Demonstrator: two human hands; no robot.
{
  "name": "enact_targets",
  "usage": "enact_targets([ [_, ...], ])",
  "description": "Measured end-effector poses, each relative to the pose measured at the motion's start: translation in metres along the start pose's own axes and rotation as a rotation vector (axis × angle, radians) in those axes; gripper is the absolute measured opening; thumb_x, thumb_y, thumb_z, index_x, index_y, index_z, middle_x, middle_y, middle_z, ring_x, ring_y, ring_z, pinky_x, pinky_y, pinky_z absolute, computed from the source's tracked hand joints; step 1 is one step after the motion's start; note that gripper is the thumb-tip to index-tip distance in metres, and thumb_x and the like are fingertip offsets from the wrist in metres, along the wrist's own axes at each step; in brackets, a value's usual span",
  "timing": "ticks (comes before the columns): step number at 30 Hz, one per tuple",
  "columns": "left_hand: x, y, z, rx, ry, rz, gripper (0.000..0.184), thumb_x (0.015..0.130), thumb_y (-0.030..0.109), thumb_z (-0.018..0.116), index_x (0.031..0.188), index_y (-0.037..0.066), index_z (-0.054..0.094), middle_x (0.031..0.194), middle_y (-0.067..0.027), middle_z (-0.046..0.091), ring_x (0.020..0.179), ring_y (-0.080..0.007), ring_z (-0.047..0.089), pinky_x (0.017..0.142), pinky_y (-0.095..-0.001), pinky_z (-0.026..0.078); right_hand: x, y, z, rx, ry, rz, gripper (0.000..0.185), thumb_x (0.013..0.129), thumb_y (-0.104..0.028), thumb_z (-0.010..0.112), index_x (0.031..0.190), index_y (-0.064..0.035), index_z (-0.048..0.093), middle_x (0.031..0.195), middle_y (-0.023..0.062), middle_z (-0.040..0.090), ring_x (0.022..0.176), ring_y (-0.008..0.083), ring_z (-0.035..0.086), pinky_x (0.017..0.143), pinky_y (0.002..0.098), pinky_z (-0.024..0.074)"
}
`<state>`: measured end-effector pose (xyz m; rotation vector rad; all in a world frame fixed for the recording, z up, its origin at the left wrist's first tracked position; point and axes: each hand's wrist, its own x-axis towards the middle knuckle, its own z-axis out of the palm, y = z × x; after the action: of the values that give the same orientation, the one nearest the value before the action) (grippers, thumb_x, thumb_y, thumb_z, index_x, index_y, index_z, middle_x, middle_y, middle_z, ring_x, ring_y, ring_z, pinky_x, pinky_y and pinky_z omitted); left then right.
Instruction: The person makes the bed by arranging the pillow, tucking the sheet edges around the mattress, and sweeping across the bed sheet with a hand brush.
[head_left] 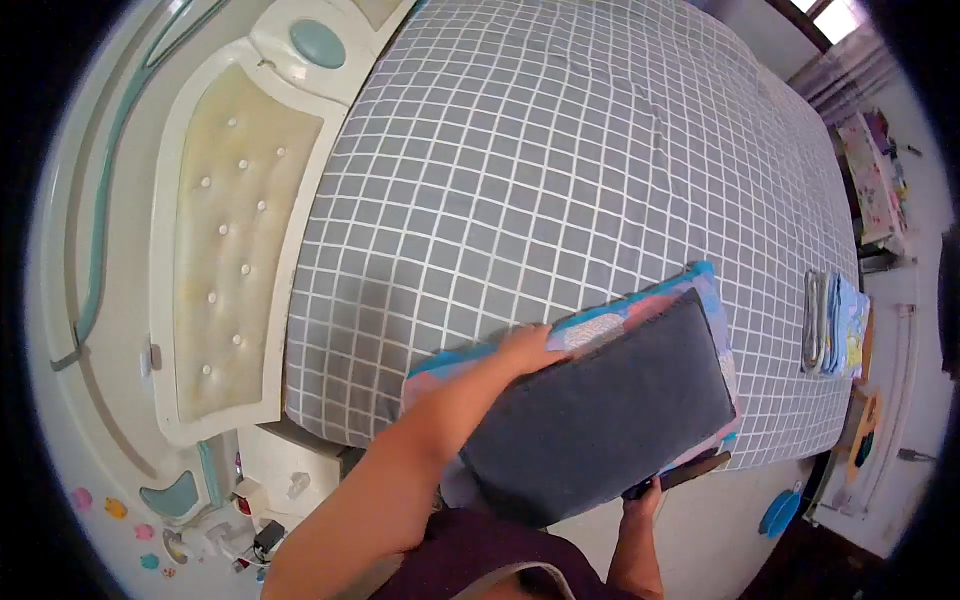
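A dark grey rectangular cushion [610, 410] lies tilted over a colourful patterned pillow [595, 332] with blue trim, at the near edge of the bed. My left hand [530, 350] is at the upper left edge of the cushion, where it meets the pillow. Its fingers bend over that edge and are partly hidden. Below the cushion's lower right edge, my right hand [648, 492] is closed around a long dark brown object [697, 468], like a handle. The cushion covers part of this object, so its kind is unclear.
A grey bedsheet [500, 190] with white checks covers the bed. The padded cream headboard [240, 240] stands at the left. Folded cloths [835, 322] lie at the bed's right edge. On the floor at lower right is a blue item [780, 512]. Small items crowd the bedside stand [285, 470].
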<state>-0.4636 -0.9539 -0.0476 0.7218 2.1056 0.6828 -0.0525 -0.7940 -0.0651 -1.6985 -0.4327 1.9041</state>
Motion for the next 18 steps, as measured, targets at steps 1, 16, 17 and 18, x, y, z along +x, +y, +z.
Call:
enact_targets([
  [1,0.003,0.004,-0.014,0.016,-0.123,-0.033,0.07,0.072,0.057,0.055,0.115,0.001,0.051,0.112,-0.0242,0.052,0.105,-0.0351,0.051,0.083,-0.0415,0.041,0.004,0.002,-0.001,0.037,-0.007,0.075,0.029,0.082,-0.018,0.046,0.106,-0.0036,0.053,0.104,0.0098,0.058,0.092,0.0268,0.056,0.081,0.0395,0.0454],
  [16,-0.087,-0.026,-0.146,-0.473,0.2,0.02,0.029,0.078,0.026,0.059,0.096,0.003,0.06,0.084,-0.0136,0.062,0.076,-0.0192,0.058,0.07,-0.0343,0.045,-0.095,0.011,0.175,-0.08,-0.241,-0.059,0.03,0.082,-0.019,0.049,0.105,-0.0006,0.052,0.103,0.0109,0.058,0.097,0.0262,0.054,0.085,0.0393,0.0422],
  [17,-0.097,-0.034,-0.165,-0.516,0.249,0.003,0.029,0.078,0.026,0.058,0.096,0.002,0.06,0.083,-0.0125,0.062,0.075,-0.0178,0.057,0.069,-0.0337,0.045,-0.095,0.015,0.196,-0.087,-0.301,-0.052,0.029,0.081,-0.018,0.05,0.104,-0.0006,0.052,0.103,0.0108,0.059,0.096,0.026,0.055,0.084,0.0389,0.0428],
  [18,-0.106,-0.042,-0.185,-0.558,0.3,-0.013,0.029,0.079,0.025,0.058,0.096,0.002,0.06,0.081,-0.0114,0.062,0.075,-0.0164,0.057,0.069,-0.0331,0.045,-0.096,0.017,0.22,-0.107,-0.321,-0.051,0.029,0.081,-0.017,0.051,0.104,-0.0002,0.051,0.102,0.0111,0.058,0.095,0.0257,0.055,0.083,0.038,0.0438],
])
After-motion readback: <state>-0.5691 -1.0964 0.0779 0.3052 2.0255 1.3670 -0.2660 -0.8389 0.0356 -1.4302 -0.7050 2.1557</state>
